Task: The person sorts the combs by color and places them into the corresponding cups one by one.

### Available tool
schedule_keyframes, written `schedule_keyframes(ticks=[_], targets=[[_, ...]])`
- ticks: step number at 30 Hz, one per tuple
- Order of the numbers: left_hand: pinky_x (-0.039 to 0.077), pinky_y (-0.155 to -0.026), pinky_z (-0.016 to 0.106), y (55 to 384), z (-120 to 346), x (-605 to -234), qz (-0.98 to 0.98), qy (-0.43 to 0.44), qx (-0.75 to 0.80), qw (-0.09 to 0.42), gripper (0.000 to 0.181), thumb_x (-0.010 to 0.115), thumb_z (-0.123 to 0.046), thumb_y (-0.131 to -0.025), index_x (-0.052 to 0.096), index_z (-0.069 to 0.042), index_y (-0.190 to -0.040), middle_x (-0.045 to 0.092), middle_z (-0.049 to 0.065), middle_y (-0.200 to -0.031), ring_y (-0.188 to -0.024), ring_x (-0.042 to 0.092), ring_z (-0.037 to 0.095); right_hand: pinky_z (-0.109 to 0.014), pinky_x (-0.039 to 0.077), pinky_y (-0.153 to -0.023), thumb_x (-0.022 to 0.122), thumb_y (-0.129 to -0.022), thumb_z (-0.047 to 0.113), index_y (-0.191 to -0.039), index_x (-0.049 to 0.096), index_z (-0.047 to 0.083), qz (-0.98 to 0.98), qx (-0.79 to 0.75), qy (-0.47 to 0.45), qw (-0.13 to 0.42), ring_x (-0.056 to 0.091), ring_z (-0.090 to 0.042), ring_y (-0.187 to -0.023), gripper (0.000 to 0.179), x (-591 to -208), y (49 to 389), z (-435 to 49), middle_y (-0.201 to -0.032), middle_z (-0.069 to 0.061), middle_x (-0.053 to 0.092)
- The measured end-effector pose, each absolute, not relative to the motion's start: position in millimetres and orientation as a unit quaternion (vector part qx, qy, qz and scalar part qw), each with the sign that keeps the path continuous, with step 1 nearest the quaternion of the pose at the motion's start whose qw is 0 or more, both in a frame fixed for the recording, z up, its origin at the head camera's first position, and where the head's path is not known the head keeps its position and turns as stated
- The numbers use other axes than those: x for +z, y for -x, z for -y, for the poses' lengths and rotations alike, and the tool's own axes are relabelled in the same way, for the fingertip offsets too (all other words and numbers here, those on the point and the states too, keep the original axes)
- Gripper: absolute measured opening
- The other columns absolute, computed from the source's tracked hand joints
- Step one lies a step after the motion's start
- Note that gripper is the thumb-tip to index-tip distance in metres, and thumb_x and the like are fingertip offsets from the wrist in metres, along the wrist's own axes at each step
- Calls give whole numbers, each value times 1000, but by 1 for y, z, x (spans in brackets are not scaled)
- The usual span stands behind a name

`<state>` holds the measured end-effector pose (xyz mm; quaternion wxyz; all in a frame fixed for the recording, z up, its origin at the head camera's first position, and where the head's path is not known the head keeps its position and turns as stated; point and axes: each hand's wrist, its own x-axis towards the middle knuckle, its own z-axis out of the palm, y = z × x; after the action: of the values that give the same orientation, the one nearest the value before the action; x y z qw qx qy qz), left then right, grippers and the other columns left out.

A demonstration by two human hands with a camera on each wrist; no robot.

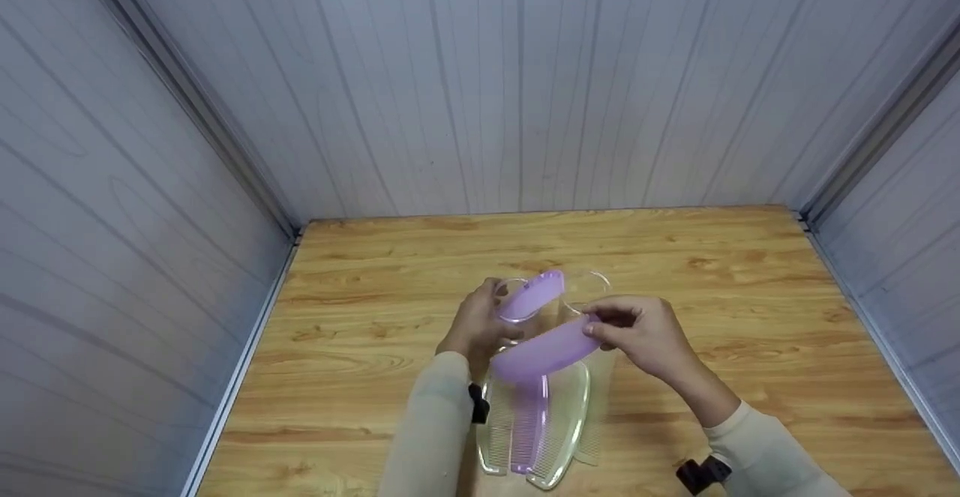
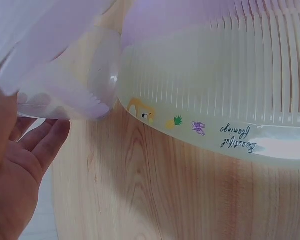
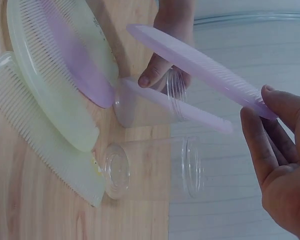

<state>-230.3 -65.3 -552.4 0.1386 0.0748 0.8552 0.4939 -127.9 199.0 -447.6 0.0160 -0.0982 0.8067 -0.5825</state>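
My left hand (image 1: 480, 324) grips a clear plastic cup (image 3: 127, 111), thumb on one side and fingers on the other. Inside that cup leans a purple comb (image 1: 534, 296), its upper end out past the rim. Between thumb and fingers my right hand (image 1: 643, 334) pinches one end of another purple comb (image 1: 544, 351); its free end slants down to the left, in front of the gripped cup. Beside the gripped cup stands a second clear cup (image 3: 150, 170), with no hand on it.
Nearer the body, several pale green combs (image 1: 576, 418) and a purple comb (image 1: 529, 426) lie overlapping on the wood-grain table (image 1: 360, 377). One green comb bears small printed pictures and lettering. Pale panel walls (image 1: 517, 92) enclose the table at the back and both sides.
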Motion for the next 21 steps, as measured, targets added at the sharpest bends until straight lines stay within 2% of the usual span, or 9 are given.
schedule_keyframes(ticks=[5, 10, 12, 21], targets=[[49, -111, 46, 235, 68, -555, -886, -120, 437, 98, 83, 92, -25, -76, 49, -3, -144, 62, 14, -142, -130, 59, 35, -32, 65, -67, 82, -86, 7, -109, 78, 1, -801, -593, 78, -15, 75, -13, -80, 24, -440, 133, -202, -102, -18, 77], [47, -112, 47, 235, 70, -556, -891, -127, 425, 94, 74, 86, -18, -81, 49, -3, -144, 61, 13, -142, -130, 59, 33, -32, 65, -67, 81, -86, 5, -108, 78, 1, -802, -592, 69, -38, 75, -13, -80, 23, -433, 138, -207, -102, -19, 76], [47, -113, 47, 234, 70, -556, -888, -122, 433, 98, 76, 85, -18, -80, 49, -4, -145, 60, 12, -143, -130, 58, 33, -32, 65, -67, 81, -87, 5, -109, 77, 0, -803, -591, 64, -46, 75, -13, -81, 23, -431, 141, -210, -103, -19, 76], [47, -113, 47, 232, 67, -555, -873, -105, 462, 113, 95, 95, -8, -64, 47, -6, -146, 59, 13, -144, -132, 58, 34, -32, 65, -68, 79, -89, 8, -113, 76, -2, -801, -594, 43, -64, 77, -14, -83, 26, -432, 152, -211, -104, -22, 73]])
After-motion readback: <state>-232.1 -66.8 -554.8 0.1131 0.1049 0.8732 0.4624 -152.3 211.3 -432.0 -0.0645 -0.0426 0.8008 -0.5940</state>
